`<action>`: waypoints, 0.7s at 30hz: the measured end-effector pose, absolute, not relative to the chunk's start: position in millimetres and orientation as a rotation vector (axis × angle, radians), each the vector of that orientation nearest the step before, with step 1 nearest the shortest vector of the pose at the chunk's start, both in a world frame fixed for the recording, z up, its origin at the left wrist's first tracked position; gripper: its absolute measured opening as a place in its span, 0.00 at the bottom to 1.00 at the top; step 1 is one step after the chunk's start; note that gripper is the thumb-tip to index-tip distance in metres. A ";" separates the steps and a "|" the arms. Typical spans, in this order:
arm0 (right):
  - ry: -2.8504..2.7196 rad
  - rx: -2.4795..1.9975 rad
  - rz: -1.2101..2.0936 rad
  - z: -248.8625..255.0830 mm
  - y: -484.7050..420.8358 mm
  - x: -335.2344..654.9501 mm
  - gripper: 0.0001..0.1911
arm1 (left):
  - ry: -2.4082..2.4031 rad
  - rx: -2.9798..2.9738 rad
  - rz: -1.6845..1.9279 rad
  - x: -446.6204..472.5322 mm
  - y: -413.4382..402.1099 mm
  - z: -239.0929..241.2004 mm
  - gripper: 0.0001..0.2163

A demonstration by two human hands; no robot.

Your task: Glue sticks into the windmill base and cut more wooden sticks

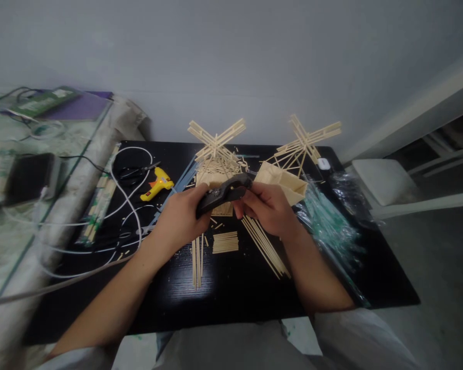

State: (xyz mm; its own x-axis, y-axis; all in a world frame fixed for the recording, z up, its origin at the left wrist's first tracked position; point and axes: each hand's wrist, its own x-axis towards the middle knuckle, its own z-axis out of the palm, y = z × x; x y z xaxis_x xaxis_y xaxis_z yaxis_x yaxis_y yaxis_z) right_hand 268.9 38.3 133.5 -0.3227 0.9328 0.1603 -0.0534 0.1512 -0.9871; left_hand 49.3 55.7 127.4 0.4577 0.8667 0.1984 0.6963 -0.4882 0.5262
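Observation:
My left hand [183,216] is closed around a black hand cutter [226,192], which slants up to the right across the middle of the head view. My right hand [270,208] is pinched at the cutter's far end; whatever lies between its fingers is too hidden to name. Partly behind the cutter stands a wooden stick windmill model [216,146] with crossed blades. Below the hands lies a row of short cut sticks [226,242]. Long thin wooden sticks [268,249] fan out under my right hand, and more long sticks [196,264] lie beneath my left.
A second crossed-blade frame [304,141] stands at the back right by an open wooden box form [283,181]. On the left are a yellow glue gun [158,184], white cables [129,198] and a phone [31,177]. Green-tinted plastic wrap [330,221] covers the table's right side.

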 end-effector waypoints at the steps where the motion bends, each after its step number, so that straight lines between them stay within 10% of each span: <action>1: -1.492 -0.888 1.337 133.2 38.5 268.6 0.19 | 1.316 2.340 0.640 49.0 55.6 126.7 0.04; 21: -1.514 -0.917 1.285 129.3 45.8 271.8 0.18 | 1.381 2.298 0.541 53.1 53.9 124.9 0.06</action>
